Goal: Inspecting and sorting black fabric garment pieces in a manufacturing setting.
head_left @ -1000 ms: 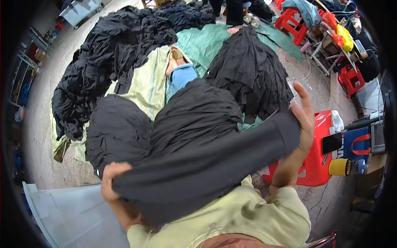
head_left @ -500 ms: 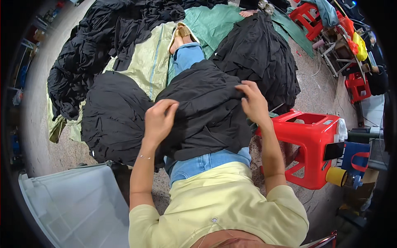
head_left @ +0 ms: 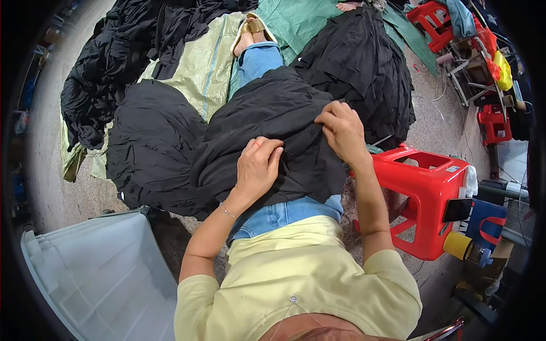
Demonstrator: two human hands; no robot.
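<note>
A black garment [head_left: 267,116] lies bunched across my lap, over blue jeans. My left hand [head_left: 259,169] is at its near middle, thumb and fingers pinched on the dark cloth. Higher up and to the right, my right hand [head_left: 344,133] grips the same garment with bent fingers. Small buttons seem to show on the cloth between the hands. Part of the fabric under both palms is hidden. Against the left side of my lap rests a rounded heap of black cloth [head_left: 153,142].
Larger black garment piles [head_left: 355,68] lie ahead on green and pale woven sheets [head_left: 213,62]. A red plastic stool [head_left: 424,196] stands close at my right, bearing a phone [head_left: 458,209]. A translucent plastic bin [head_left: 108,273] is at lower left.
My left hand has moved right and down from the garment's left side to its middle, closing on the cloth. My right hand has shifted slightly left, its fingers drawing together on the fabric.
</note>
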